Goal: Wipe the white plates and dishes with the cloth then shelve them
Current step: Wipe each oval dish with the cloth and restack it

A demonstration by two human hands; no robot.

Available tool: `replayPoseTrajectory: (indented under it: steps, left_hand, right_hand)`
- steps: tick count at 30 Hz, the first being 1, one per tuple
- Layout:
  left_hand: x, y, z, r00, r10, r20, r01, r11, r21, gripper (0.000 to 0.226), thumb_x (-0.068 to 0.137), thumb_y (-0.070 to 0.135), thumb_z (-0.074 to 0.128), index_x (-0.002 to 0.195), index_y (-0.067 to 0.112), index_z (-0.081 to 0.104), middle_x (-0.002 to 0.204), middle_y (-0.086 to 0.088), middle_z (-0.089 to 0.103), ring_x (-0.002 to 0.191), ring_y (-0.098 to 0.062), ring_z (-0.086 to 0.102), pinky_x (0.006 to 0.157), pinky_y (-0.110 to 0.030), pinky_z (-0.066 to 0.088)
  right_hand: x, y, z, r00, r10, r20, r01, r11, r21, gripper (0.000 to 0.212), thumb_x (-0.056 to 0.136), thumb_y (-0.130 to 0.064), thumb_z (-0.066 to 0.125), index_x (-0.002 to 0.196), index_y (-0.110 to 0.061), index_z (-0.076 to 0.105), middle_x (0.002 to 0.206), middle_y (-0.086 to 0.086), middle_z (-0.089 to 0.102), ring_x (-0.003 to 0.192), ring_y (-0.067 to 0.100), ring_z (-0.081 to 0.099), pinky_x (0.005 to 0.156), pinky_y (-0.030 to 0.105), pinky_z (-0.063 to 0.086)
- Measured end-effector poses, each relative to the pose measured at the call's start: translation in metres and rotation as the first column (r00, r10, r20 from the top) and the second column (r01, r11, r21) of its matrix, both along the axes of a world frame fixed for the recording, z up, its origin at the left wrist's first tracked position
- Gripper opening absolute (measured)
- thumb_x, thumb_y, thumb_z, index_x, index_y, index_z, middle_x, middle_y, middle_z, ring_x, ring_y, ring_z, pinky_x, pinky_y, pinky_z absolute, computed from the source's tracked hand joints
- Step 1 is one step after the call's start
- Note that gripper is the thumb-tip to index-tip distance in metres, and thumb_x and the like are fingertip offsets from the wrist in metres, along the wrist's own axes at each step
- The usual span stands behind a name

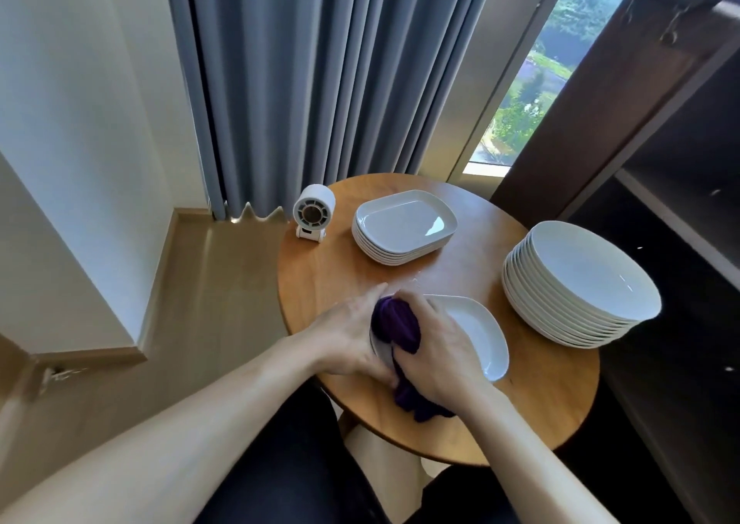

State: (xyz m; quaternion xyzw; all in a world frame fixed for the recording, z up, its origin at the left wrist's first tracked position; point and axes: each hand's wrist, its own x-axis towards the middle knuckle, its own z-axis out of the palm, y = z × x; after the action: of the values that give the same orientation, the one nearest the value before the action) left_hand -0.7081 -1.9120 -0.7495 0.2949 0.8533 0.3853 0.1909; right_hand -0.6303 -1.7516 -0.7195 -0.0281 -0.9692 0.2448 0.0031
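Your right grip (436,355) lies over the purple cloth (394,323), so only a wad on top and a tail below show. The cloth and both grips cover the left half of the white dish (476,331). You can't tell how the fingers of your left grip (344,339) meet the dish. In the round plate stack (580,279) you see only rims under the top plate. The dark shelf (680,187) is cut off at the right edge, and your arms at the bottom edge.
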Motion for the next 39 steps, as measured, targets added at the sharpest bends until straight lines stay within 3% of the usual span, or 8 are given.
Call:
replayPoseTrajectory:
  steps: [8,15,18,22,28,33,36,39]
  left_hand:
    - [0.002,-0.003,0.007,0.997,-0.015,-0.077,0.011,0.999,-0.043,0.112,0.036,0.073,0.087,0.127,0.063,0.022,0.117,0.036,0.047,0.114,0.002,0.041,0.087,-0.021,0.037]
    - [-0.001,-0.002,0.002,0.998,-0.012,-0.057,0.01,0.999,-0.05,0.109,0.039,0.069,0.089,0.127,0.056,0.025,0.121,0.028,0.047,0.099,0.016,0.031,0.078,0.0,0.025]
    - [-0.001,-0.003,0.002,0.999,-0.014,-0.043,0.012,0.999,-0.041,0.107,0.041,0.067,0.09,0.124,0.065,0.023,0.11,0.038,0.04,0.097,0.022,0.024,0.077,0.007,0.023]
    - [-0.003,-0.003,-0.002,0.999,-0.02,-0.025,0.018,0.997,-0.074,0.125,0.042,0.067,0.092,0.148,0.047,0.028,0.143,0.02,0.046,0.124,0.003,0.036,0.088,-0.011,0.025]
    - [-0.003,-0.001,0.002,1.0,-0.025,-0.004,0.024,0.988,-0.151,0.137,0.048,0.063,0.093,0.16,0.032,0.019,0.16,0.006,0.034,0.146,-0.017,0.031,0.11,-0.027,0.027]
    - [-0.005,0.001,0.003,0.999,-0.04,0.001,0.04,0.985,-0.169,0.14,0.048,0.065,0.093,0.16,0.03,0.016,0.162,0.004,0.032,0.147,-0.019,0.029,0.117,-0.035,0.027]
    - [-0.004,0.001,0.0,0.999,-0.045,-0.008,0.044,0.987,-0.154,0.138,0.048,0.066,0.092,0.159,0.032,0.017,0.16,0.005,0.033,0.146,-0.018,0.03,0.112,-0.031,0.027]
    - [-0.003,0.0,-0.003,0.999,-0.039,-0.02,0.036,0.99,-0.135,0.134,0.049,0.064,0.092,0.157,0.034,0.021,0.158,0.007,0.037,0.142,-0.014,0.032,0.102,-0.021,0.024]
  right_hand:
    - [0.031,0.047,0.025,0.963,0.182,0.199,-0.211,0.968,0.136,0.062,0.078,-0.037,0.063,0.131,-0.054,0.037,0.116,-0.017,0.054,0.102,0.014,0.057,0.083,0.035,0.053]
    - [0.034,0.104,0.029,0.986,-0.092,0.141,0.025,0.909,0.417,0.056,0.084,-0.037,0.067,0.13,-0.048,0.038,0.111,-0.013,0.053,0.092,0.019,0.061,0.073,0.037,0.054]
    - [0.018,0.116,0.02,0.941,-0.338,-0.034,0.339,0.94,0.042,0.046,0.08,-0.032,0.079,0.117,-0.037,0.053,0.106,-0.011,0.061,0.096,0.019,0.06,0.081,0.039,0.048]
    - [-0.011,0.107,0.023,0.771,-0.625,0.121,0.569,0.593,-0.57,0.056,0.079,-0.036,0.086,0.121,-0.028,0.05,0.116,0.0,0.063,0.1,0.018,0.062,0.087,0.04,0.051]
    - [-0.008,0.084,0.028,0.895,-0.432,0.108,0.424,0.901,0.087,0.066,0.08,-0.056,0.076,0.121,-0.019,0.039,0.122,0.008,0.057,0.107,0.031,0.059,0.084,0.041,0.049]
    - [0.008,0.098,0.05,0.932,-0.347,0.101,0.22,0.767,0.603,0.108,0.054,-0.103,0.036,0.134,-0.03,0.043,0.142,0.008,0.044,0.133,0.033,0.047,0.101,0.05,0.042]
    - [-0.001,0.107,0.051,0.964,-0.055,0.26,-0.083,0.867,0.492,0.119,0.053,-0.092,0.054,0.157,-0.049,0.015,0.171,-0.01,-0.003,0.158,0.025,-0.004,0.125,0.053,0.003]
    - [-0.012,0.111,0.039,0.928,0.1,0.358,-0.208,0.938,0.278,0.099,0.058,-0.076,0.072,0.148,-0.054,0.035,0.157,-0.02,0.022,0.153,0.022,0.007,0.123,0.048,0.02]
